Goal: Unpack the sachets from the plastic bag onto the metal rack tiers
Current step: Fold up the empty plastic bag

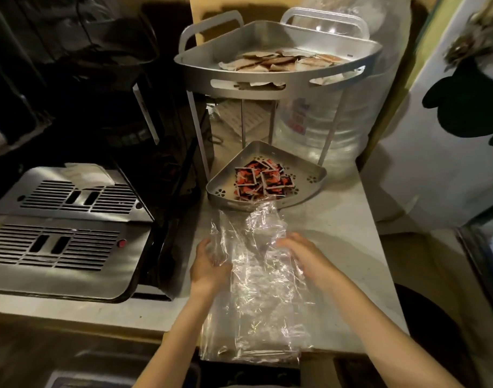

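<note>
A clear plastic bag [253, 281] lies crumpled on the counter, its far end touching the lower rack tier [313, 179]. It looks empty. My left hand [210, 266] grips its left edge and my right hand [301, 254] presses on its right side. Several red, black and white sachets [263, 180] are piled in the lower tier. The upper rack tier [278, 72] holds several brown and pale sachets [276, 61].
An espresso machine [63, 233] with slotted steel trays stands to the left, a dark grinder [122, 79] behind it. A large clear water jug [323, 127] sits behind the rack. The pale counter [346, 233] ends at the right; a white fridge [449, 121] stands beyond.
</note>
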{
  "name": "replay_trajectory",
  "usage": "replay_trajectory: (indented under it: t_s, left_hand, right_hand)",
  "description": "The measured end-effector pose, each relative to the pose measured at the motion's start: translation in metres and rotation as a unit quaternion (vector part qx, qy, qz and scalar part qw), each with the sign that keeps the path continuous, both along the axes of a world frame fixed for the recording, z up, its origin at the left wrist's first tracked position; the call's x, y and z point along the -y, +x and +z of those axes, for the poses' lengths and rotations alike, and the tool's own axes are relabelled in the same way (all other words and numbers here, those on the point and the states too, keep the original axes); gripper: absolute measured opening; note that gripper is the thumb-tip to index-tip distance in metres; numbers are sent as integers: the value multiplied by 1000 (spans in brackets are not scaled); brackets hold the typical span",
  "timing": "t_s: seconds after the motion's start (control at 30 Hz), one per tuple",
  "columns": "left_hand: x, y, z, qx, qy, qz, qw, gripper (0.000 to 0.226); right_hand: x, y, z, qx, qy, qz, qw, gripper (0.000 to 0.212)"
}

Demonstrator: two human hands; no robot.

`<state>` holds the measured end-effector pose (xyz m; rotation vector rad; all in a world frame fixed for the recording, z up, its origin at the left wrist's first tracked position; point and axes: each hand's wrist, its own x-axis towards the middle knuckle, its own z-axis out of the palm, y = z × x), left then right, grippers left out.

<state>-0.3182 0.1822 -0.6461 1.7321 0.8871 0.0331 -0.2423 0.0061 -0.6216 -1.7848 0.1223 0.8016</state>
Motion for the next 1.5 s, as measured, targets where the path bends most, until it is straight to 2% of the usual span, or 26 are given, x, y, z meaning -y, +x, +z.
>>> replay_trajectory:
  t_s: [0.03,0.13,0.2,0.23,0.3,0.33,0.37,0.43,0.5,0.63,0.73,0.83,0.97,1.03,1.13,1.3,1.43,1.5]
  left_hand:
    - [0,-1,2,4,-3,-9,1000,70]
    - [-1,1,7,10,-22,-30,999,83]
    - [-3,4,11,2,-57,-29,998,86]
    - [-4,4,13,-1,-82,-23,996,78]
    - [-8,2,17,16,-162,-16,987,41]
    - [-7,1,20,26,-208,-16,978,17]
    - [-7,-1,23,33,-243,-26,969,7]
    - [-6,-2,27,47,-290,-74,953,11]
    - [-4,-5,33,58,-308,-144,939,14]
    - [-4,-9,38,44,-315,-236,918,39]
    - [-5,-12,43,25,-263,-297,918,48]
    - [-5,-14,46,29,-231,-287,929,55]
    - [-8,-19,38,66,-280,-236,928,64]
    - [-7,-23,36,85,-308,-222,921,69]
    - [-3,-30,42,114,-349,-196,909,84]
    - [4,-38,47,161,-360,-170,903,46]
    - [7,-48,55,171,-391,-189,885,50]
    - [1,-50,56,154,-397,-198,883,47]
  right_hand:
    - [4,0,1,-20,11,-3,1000,41]
    - [17,-3,-1,-35,18,33,999,93]
    - [23,-5,-5,-11,-2,49,999,103]
    - [26,-3,-10,-9,-2,29,1000,102]
    - [31,1,-14,-23,28,-39,999,94]
    - [33,3,-12,-36,51,-73,995,86]
    - [36,6,-10,-48,71,-86,993,73]
    - [43,10,-4,-53,97,-74,991,39]
    - [49,14,0,-74,138,-60,986,25]
    - [62,20,1,-71,132,-21,988,26]
    - [71,24,0,-80,144,-8,986,38]
    - [81,24,9,-36,91,82,992,27]
    - [93,25,14,-22,80,185,979,50]
    - [97,25,15,-30,104,223,969,51]
    - [97,24,16,-30,159,202,966,43]
    - [90,23,9,-33,236,117,964,27]
    - [87,22,14,-65,285,80,953,40]
    - [88,20,16,-75,286,84,951,36]
